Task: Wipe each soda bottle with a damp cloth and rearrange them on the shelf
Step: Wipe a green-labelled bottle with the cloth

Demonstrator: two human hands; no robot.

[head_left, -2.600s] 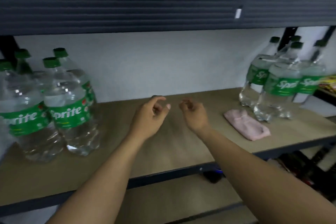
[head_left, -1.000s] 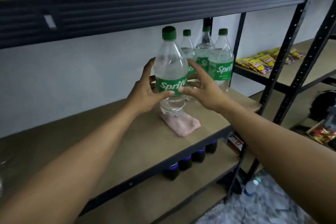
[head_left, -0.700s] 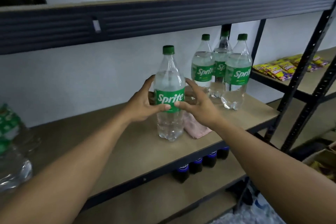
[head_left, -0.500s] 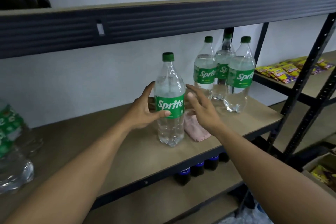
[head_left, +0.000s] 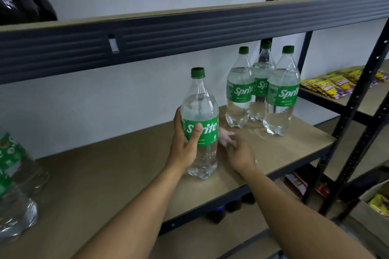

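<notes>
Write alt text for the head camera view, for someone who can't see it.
A person's left hand grips an upright Sprite bottle by its green label on a wooden shelf, while the right hand reaches to a pink cloth beside it, grip unclear. Three more Sprite bottles stand together at the shelf's right end.

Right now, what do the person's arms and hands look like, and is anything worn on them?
The left forearm and right forearm are bare to the frame's edge; no sleeves show. The left hand and right hand wear no gloves, and no watch, bracelet or ring is visible.
</notes>
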